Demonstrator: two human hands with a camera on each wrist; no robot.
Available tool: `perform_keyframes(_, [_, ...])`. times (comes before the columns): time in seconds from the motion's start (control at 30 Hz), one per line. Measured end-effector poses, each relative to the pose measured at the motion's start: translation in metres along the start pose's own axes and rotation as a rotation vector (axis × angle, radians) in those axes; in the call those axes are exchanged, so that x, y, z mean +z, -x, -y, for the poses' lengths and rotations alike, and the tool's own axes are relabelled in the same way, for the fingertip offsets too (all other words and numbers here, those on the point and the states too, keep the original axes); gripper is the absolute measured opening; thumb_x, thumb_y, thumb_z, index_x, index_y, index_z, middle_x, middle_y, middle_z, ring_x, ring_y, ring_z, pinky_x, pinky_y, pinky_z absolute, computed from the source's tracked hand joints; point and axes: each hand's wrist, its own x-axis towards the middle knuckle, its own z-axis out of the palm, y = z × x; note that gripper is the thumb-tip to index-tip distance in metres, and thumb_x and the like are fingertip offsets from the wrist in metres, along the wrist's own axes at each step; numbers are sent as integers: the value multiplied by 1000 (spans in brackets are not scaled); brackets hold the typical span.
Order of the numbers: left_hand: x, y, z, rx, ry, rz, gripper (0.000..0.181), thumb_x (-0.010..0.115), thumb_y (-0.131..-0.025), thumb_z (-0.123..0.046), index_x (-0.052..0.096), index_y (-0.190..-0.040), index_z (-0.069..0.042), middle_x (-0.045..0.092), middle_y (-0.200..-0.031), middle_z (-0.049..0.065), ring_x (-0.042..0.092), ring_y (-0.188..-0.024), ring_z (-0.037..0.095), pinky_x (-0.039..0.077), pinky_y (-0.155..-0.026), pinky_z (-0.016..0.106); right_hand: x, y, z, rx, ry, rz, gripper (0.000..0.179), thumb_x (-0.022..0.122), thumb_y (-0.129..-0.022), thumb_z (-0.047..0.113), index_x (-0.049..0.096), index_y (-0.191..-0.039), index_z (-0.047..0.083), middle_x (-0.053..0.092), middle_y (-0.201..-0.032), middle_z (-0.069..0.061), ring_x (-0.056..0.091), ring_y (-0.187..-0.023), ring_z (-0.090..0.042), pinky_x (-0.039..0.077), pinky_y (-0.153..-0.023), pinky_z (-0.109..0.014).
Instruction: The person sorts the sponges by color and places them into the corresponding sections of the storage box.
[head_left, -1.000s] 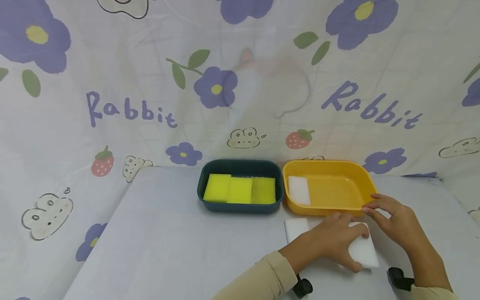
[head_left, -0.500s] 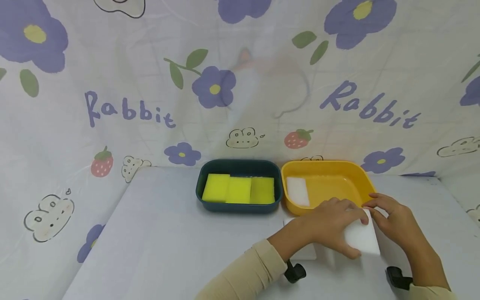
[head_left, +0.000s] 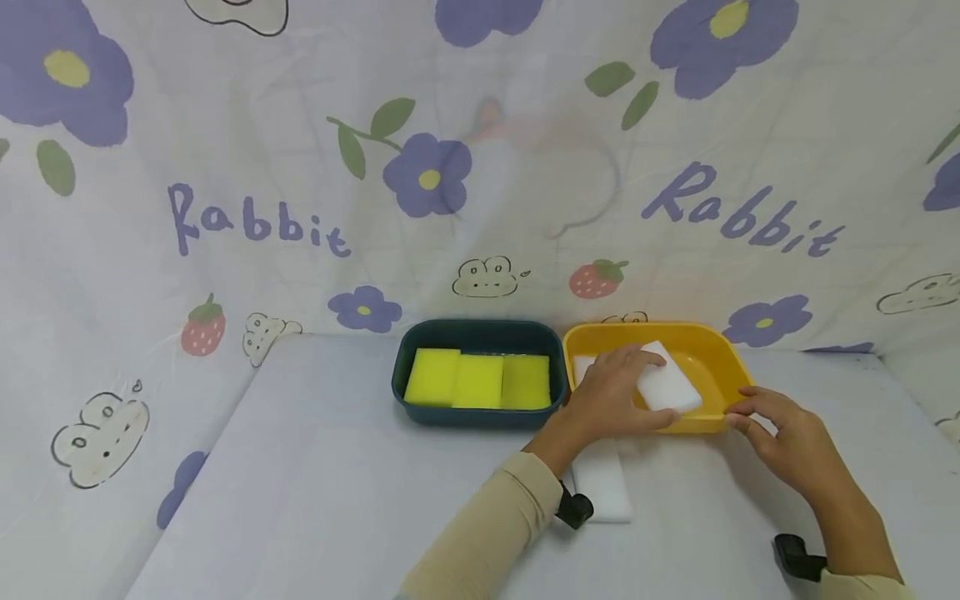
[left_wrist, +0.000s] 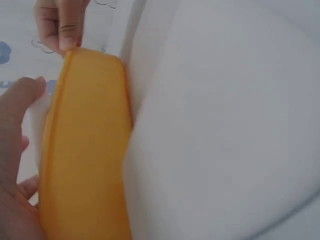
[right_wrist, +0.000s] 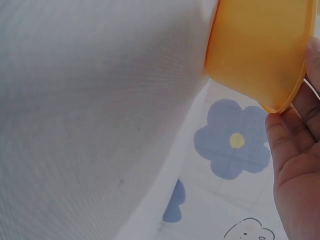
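My left hand (head_left: 611, 396) holds a white sponge block (head_left: 669, 379) between thumb and fingers, tilted over the inside of the yellow tub (head_left: 697, 422). Another white sponge (head_left: 582, 367) lies at the tub's left end, partly covered by that hand. At the tub's right front corner, my right hand (head_left: 783, 433) pinches the rim, and the right wrist view shows its fingers (right_wrist: 280, 135) at the edge. In the left wrist view, the tub's outer wall (left_wrist: 87, 140) stands beside the left hand (left_wrist: 15, 150), which hides most of the held sponge. A further white sponge (head_left: 606, 483) lies on the table below the left wrist.
A dark green tub (head_left: 480, 417) with yellow sponges (head_left: 477, 381) in a row stands against the left side of the yellow tub. Behind both hangs a flowered cloth (head_left: 525, 183). The table (head_left: 337, 500) has a pale covering.
My left hand has lifted the white sponge from the table in front and carried it up and left over the yellow tub. The right hand has stayed at the rim.
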Motion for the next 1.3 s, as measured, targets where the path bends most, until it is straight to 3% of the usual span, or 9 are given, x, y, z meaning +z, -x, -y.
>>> perform_keyframes(0.13, [-1, -7, -1, -59, -8, -8, 71, 70, -86, -60, 46, -144, -28, 43, -150, -10, 41, -127, 14, 38, -107, 29, 0, 1, -1, -3, 4, -8, 10, 75, -89, 7, 71, -97, 3, 59, -126, -33, 50, -117, -58, 41, -92, -69])
perform_keyframes(0.33, [1, -16, 1, -158, -133, 12, 74, 74, -81, -63, 48, -144, -31, 44, -149, -8, 42, -127, 16, 40, -106, 34, 3, 0, -1, -28, -7, -25, 11, 77, -87, 5, 72, -96, 1, 60, -124, -33, 51, -116, -58, 42, -92, -69])
perform_keyframes(0.57, [-4, -21, 2, -203, -45, 111, 80, 81, -77, -58, 50, -146, -30, 48, -146, -15, 45, -129, 7, 37, -111, 29, 3, -2, -1, -51, 5, -46, 12, 79, -84, 2, 72, -94, 2, 61, -123, -33, 53, -115, -56, 42, -92, -68])
perform_keyframes(0.73, [-8, -22, 1, -234, -20, 189, 70, 84, -81, -42, 55, -143, -28, 51, -144, -15, 47, -127, 6, 36, -112, 30, 2, -1, 0, -38, -5, -39, 12, 78, -85, 3, 72, -95, 2, 61, -124, -32, 52, -117, -56, 41, -93, -67])
perform_keyframes(0.93, [-9, -25, -3, -293, -53, 283, 58, 81, -87, -28, 58, -140, -35, 38, -156, -15, 35, -141, 6, 28, -117, 34, 1, 0, 2, 1, -11, -18, 12, 77, -87, 4, 73, -97, 1, 59, -127, -32, 51, -120, -55, 41, -95, -67])
perform_keyframes(1.03, [-9, -26, -4, -309, -54, 283, 63, 81, -86, -32, 54, -144, -32, 40, -154, -14, 40, -136, 6, 30, -116, 33, 0, 1, 2, 9, -12, -17, 12, 77, -87, 5, 73, -97, 1, 59, -127, -32, 50, -120, -55, 41, -95, -67])
perform_keyframes(1.13, [-8, -26, -5, -315, -44, 262, 66, 83, -83, -39, 54, -142, -26, 49, -145, -13, 49, -122, 8, 38, -110, 29, -1, 1, 1, 7, -14, -17, 13, 77, -87, 6, 73, -98, 1, 59, -127, -32, 50, -120, -55, 40, -95, -67])
perform_keyframes(1.2, [-7, -26, -5, -306, -56, 258, 61, 82, -83, -43, 59, -135, -23, 55, -136, -12, 53, -113, 9, 43, -104, 26, -1, 1, 0, 1, -18, -21, 13, 77, -87, 6, 72, -98, 1, 59, -127, -32, 50, -120, -55, 40, -95, -67])
perform_keyframes(1.3, [-5, -26, -4, -286, -90, 269, 50, 80, -83, -47, 66, -126, -24, 60, -129, -12, 53, -114, 9, 44, -102, 25, 0, 2, -2, -11, -23, -30, 13, 77, -87, 6, 72, -98, 1, 60, -127, -32, 51, -119, -55, 40, -95, -67])
